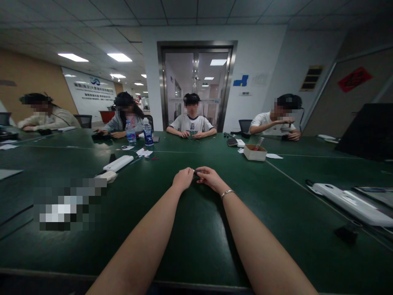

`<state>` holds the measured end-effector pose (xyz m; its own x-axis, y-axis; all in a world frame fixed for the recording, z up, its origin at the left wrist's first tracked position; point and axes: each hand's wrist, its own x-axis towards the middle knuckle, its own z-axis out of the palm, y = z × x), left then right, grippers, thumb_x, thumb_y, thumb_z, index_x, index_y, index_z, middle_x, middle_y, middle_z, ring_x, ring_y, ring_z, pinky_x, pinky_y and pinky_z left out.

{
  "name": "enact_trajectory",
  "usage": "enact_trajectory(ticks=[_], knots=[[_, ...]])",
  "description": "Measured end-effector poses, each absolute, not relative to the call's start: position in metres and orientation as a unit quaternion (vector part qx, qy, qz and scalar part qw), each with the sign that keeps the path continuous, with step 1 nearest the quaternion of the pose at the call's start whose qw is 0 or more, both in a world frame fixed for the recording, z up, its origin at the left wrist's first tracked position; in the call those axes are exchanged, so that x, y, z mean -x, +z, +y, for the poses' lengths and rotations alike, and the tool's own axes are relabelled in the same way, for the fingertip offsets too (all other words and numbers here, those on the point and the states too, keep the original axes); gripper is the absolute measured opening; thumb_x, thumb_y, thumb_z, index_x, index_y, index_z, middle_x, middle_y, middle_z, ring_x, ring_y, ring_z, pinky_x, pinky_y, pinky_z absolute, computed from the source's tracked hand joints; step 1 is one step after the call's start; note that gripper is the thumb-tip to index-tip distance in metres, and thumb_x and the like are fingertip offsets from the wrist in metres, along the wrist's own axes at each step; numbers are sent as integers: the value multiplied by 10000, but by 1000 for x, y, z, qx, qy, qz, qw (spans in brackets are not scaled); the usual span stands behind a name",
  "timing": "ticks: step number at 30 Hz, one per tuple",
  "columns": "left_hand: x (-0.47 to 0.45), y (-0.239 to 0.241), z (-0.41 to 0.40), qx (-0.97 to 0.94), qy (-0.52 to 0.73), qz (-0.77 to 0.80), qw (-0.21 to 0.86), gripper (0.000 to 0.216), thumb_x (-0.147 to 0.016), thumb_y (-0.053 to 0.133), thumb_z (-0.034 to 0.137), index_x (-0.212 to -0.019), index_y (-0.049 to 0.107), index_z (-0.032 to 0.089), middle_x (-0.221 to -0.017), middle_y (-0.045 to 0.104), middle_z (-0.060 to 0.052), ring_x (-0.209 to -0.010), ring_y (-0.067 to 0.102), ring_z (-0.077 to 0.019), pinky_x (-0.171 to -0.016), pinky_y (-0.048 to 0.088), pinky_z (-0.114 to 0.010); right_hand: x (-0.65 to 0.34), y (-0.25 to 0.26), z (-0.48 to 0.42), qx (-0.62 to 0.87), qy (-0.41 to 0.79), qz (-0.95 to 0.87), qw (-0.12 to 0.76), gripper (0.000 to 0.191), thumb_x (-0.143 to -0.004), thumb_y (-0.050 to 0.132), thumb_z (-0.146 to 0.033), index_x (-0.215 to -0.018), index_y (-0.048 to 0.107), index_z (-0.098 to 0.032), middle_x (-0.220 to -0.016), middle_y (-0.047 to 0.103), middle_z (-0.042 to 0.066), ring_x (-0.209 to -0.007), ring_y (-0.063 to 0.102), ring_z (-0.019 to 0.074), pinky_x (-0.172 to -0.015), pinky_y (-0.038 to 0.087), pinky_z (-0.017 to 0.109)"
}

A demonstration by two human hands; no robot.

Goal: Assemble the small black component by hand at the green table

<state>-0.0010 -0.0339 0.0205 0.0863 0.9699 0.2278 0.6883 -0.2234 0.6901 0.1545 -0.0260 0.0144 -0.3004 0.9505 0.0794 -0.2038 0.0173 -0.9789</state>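
Observation:
My left hand [183, 179] and my right hand [210, 179] meet over the middle of the green table [196, 229], forearms stretched forward. Between the fingertips of my right hand is a small dark object [197, 172], too small to name, with a shiny bit at its left end. That end meets the closed fingers of my left hand, which hide whatever lies inside them. A silver bracelet circles my right wrist.
Several people sit across the table, their hands near small items. Two bottles [147, 133] stand at the far left, beyond a white power bank-like device [118, 163]. An open box [255, 153] is at the far right. Another long white device [353, 203] and a black clip [346, 233] lie nearer.

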Motion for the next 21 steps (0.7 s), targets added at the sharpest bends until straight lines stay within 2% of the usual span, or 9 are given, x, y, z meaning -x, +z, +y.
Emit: enact_trajectory(ticks=[6,8,12,14,21], knots=[[1,9,-21,-694,461,489,258,250,-853,411,301,-947,612,185,-943,621,-59,-794,572,-147,-721,426,-257,-154,17,-29,364,607,-511,487,197,-704,705,-110,-870,607,-150,-619,557,-51,-425,485,34,-571,578,266],[2,4,-16,-677,494,469,279,224,-830,463,283,-987,593,193,-851,614,-30,-740,569,-133,-700,431,-251,-154,18,-30,367,607,-509,488,189,-708,702,-109,-867,608,-151,-637,569,-45,-427,487,34,-572,582,269],[3,0,-13,-665,505,457,305,207,-819,507,376,-899,588,203,-638,539,31,-602,526,-112,-608,417,-232,-154,19,-31,367,610,-507,486,182,-712,703,-109,-864,611,-148,-663,596,-32,-429,490,33,-564,585,265],[3,0,-13,-665,512,448,308,222,-799,540,396,-879,588,195,-616,523,37,-588,518,-107,-590,413,-225,-154,19,-31,363,613,-505,486,176,-716,703,-112,-860,608,-148,-665,602,-28,-426,490,33,-565,585,266],[0,5,-14,-634,515,427,387,188,-781,554,308,-879,584,150,-676,575,1,-610,547,-110,-621,445,-242,-154,17,-29,370,610,-501,489,149,-749,675,-112,-874,597,-139,-643,597,-26,-410,483,32,-566,582,267]])
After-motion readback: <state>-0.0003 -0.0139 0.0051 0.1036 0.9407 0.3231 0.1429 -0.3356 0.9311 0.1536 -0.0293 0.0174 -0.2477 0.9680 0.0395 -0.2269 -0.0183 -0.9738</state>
